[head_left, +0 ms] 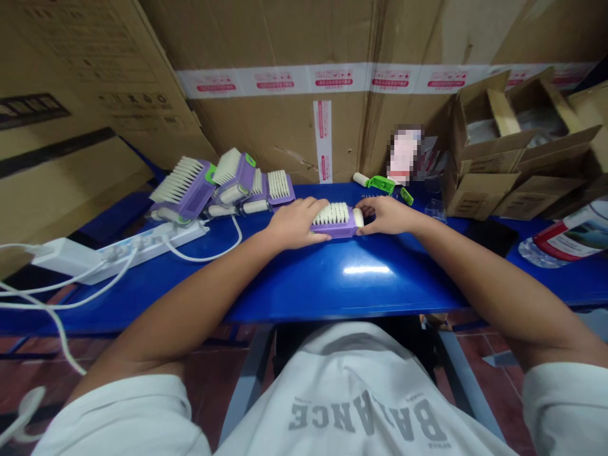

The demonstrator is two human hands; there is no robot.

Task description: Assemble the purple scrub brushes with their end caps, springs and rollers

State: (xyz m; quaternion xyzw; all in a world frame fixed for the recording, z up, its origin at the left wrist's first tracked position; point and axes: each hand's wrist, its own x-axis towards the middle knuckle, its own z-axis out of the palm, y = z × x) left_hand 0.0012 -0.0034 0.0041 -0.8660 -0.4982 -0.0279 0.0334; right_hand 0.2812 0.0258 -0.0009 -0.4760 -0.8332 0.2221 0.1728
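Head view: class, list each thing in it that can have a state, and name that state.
Left hand, gripping the purple brush
Right hand, holding its white end piece
Purple brush, held, bristles up
Other purple brushes, grouped on the blue table
Green plastic pieces, lying on the table
Power strip, plugs inserted
Small cardboard boxes, open, flaps spread
Printed tape, stuck across large cardboard
Plastic bottle, fill unclear

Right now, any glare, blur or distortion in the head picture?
Head view: bright glare streak on the blue table, nearer the wearer than the purple brush; head view: small print on the left carton too soft to read; head view: bottle leans outward, possibly wide-angle distortion; head view: pixelated patch hides detail.
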